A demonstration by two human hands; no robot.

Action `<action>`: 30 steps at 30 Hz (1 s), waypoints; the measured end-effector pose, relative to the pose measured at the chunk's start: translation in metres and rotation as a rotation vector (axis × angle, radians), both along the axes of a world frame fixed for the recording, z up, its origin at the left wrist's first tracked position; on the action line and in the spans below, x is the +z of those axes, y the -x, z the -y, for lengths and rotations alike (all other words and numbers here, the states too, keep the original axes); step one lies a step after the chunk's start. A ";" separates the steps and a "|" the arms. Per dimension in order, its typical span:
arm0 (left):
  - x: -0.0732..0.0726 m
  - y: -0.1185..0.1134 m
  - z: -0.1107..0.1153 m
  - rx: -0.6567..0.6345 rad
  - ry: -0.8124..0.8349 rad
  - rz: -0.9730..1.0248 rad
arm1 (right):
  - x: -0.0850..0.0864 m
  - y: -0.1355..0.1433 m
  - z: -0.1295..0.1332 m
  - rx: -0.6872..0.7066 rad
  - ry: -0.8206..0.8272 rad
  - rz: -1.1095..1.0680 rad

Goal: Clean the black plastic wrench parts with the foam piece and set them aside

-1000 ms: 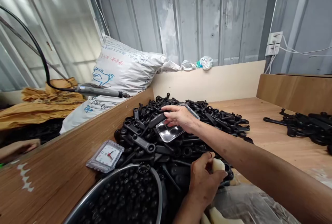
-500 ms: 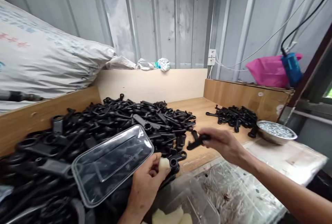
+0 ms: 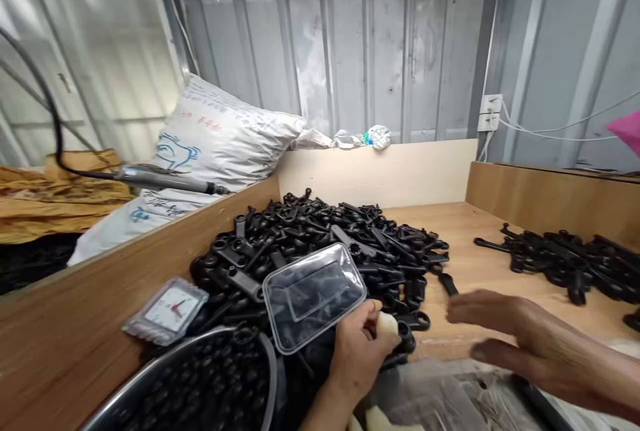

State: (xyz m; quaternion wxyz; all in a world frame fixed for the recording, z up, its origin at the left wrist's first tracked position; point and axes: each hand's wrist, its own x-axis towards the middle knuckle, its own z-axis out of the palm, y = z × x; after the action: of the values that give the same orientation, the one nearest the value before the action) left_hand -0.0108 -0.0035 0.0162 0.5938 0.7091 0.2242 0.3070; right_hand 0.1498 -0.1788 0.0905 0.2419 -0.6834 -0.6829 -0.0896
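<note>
My left hand [image 3: 361,351] grips a small cream-coloured piece [image 3: 387,324] at the near edge of a big pile of black plastic parts [image 3: 320,244]. A clear plastic lid [image 3: 313,295] lies on the pile, just left of that hand. My right hand [image 3: 505,328] hovers blurred over the wooden table [image 3: 480,271] to the right of the pile, fingers stretched out, and nothing shows in it.
A metal bowl of small black pieces [image 3: 200,384] sits at the near left, with a small clock [image 3: 166,309] beside it. A second heap of black parts [image 3: 565,261] lies at the right. A white sack [image 3: 210,144] and a rotary tool [image 3: 165,180] rest beyond the left wall.
The view has swung back to the left. My right hand, which held a black part half a second ago, is now stretched out with nothing visible in it. The left hand keeps its cream piece.
</note>
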 end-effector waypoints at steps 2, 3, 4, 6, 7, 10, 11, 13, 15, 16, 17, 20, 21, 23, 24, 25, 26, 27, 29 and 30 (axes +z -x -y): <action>-0.001 0.000 0.001 0.001 0.015 0.001 | 0.026 0.028 -0.054 0.143 0.079 0.064; -0.002 -0.001 0.001 0.005 0.011 -0.001 | 0.036 0.043 -0.080 0.192 0.109 0.108; -0.003 -0.001 0.000 0.008 0.003 -0.003 | 0.044 0.058 -0.104 0.224 0.127 0.164; -0.005 -0.002 0.000 0.015 -0.013 -0.012 | 0.053 0.083 -0.145 0.223 0.159 0.290; -0.005 -0.002 0.000 0.021 -0.013 -0.023 | 0.056 0.092 -0.162 0.214 0.181 0.346; -0.005 -0.001 0.001 0.054 0.009 -0.094 | 0.061 0.111 -0.198 0.214 0.269 0.452; -0.005 0.000 0.002 0.066 0.014 -0.127 | 0.062 0.115 -0.205 0.217 0.291 0.475; -0.003 0.002 0.003 0.080 0.010 -0.183 | 0.065 0.122 -0.213 0.205 0.299 0.519; -0.001 0.004 0.003 0.080 -0.006 -0.207 | 0.072 0.129 -0.214 0.184 0.279 0.558; -0.001 0.004 0.003 0.073 -0.015 -0.204 | 0.076 0.131 -0.214 0.185 0.278 0.549; -0.001 0.004 0.003 0.068 -0.022 -0.196 | 0.081 0.134 -0.213 0.200 0.296 0.506; -0.003 0.003 0.001 0.048 -0.037 -0.160 | 0.103 0.140 -0.209 0.297 0.420 0.280; -0.004 0.002 0.000 0.045 -0.040 -0.152 | 0.112 0.142 -0.209 0.330 0.454 0.220; -0.005 0.002 0.000 0.041 -0.035 -0.140 | 0.130 0.147 -0.213 0.372 0.460 0.179; -0.005 0.002 0.000 0.036 -0.031 -0.136 | 0.139 0.151 -0.217 0.381 0.444 0.173; -0.005 0.002 0.000 0.034 -0.025 -0.135 | 0.148 0.157 -0.223 0.388 0.417 0.167; -0.005 0.002 0.001 0.027 -0.018 -0.136 | 0.155 0.164 -0.231 0.391 0.369 0.175; -0.004 0.002 0.001 0.019 -0.011 -0.139 | 0.161 0.172 -0.240 0.388 0.297 0.207; -0.002 0.003 0.001 0.001 0.007 -0.148 | 0.168 0.192 -0.260 0.359 0.114 0.346; 0.000 0.004 0.001 -0.009 0.021 -0.152 | 0.169 0.202 -0.271 0.335 0.020 0.435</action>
State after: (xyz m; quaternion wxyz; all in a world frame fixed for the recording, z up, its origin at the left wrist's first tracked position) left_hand -0.0150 -0.0046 0.0161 0.5839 0.7250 0.2687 0.2473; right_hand -0.0526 0.0918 0.2591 0.0940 -0.5279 -0.8233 -0.1863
